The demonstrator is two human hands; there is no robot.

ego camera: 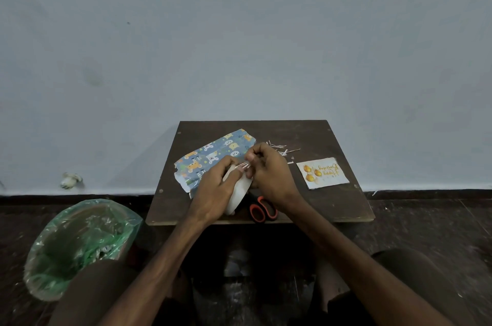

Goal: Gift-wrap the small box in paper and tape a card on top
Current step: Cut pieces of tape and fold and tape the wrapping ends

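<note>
A plain room, likely my home. My low table (319, 205) stands against the bare wall (239, 45), a bag-lined bin (87, 204) left of it.

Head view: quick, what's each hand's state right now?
Left hand: grips the pale round roll of tape.
Right hand: pinches the clear tape strip coming off the roll.

Wrapping paper (213, 155): blue w/ orange + white cartoon bears, small green bits. Card (322, 172): whitish, gold balloons + gold script. Tape roll (237, 197): off-white. Scissors (262, 209): orange-red handles, black inside. Surface (319, 205): dark brown. Bin liner (80, 243): see-thru green. Wall (239, 32): pale blue-grey.
</note>
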